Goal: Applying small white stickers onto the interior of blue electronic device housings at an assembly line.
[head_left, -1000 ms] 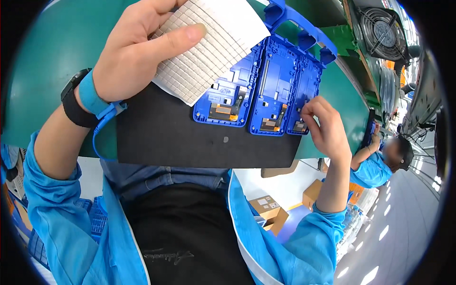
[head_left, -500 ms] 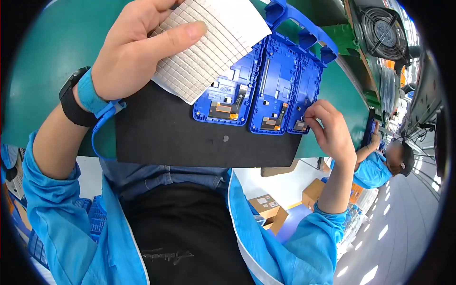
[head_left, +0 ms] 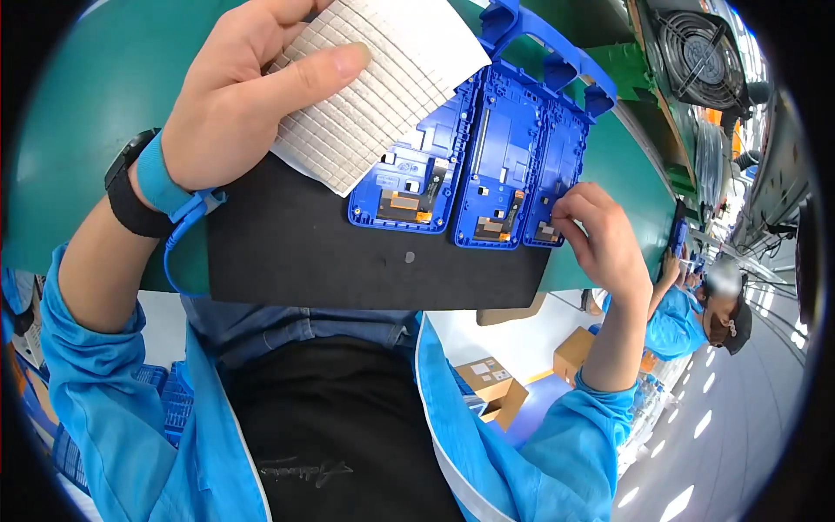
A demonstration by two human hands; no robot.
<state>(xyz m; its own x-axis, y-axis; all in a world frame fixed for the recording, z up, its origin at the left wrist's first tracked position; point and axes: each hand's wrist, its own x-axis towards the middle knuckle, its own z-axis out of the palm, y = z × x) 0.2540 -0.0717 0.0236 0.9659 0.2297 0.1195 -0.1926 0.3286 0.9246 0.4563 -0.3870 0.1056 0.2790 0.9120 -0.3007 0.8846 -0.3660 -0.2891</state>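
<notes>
My left hand point(head_left: 252, 96) grips a sheet of small grey foam pads point(head_left: 365, 96) on white backing, thumb lying across its face. Behind the sheet's lower corner is a blue plastic housing point(head_left: 404, 196) with a dark flex circuit, partly covered. Beside it lie a second blue housing point(head_left: 500, 148) and a third blue housing point(head_left: 565, 148). At the lower end of the third one, my right hand point(head_left: 604, 235) has thumb and forefinger pinched together; whatever is between the fingertips is too small to make out. A blue wrist strap with a cord circles my left wrist.
The housings rest on a black mat point(head_left: 365, 261) over a green table point(head_left: 87, 174). Blue frame-like parts point(head_left: 544, 43) stand behind them. A fan point(head_left: 700, 56) is at the far right. Another person point(head_left: 687, 322) works beyond the table's right end; cardboard boxes point(head_left: 496, 387) sit below.
The foam-pad sheet and my left hand have shifted slightly left. My right hand stays at the third housing, almost unmoved. The other person's head and hands have moved.
</notes>
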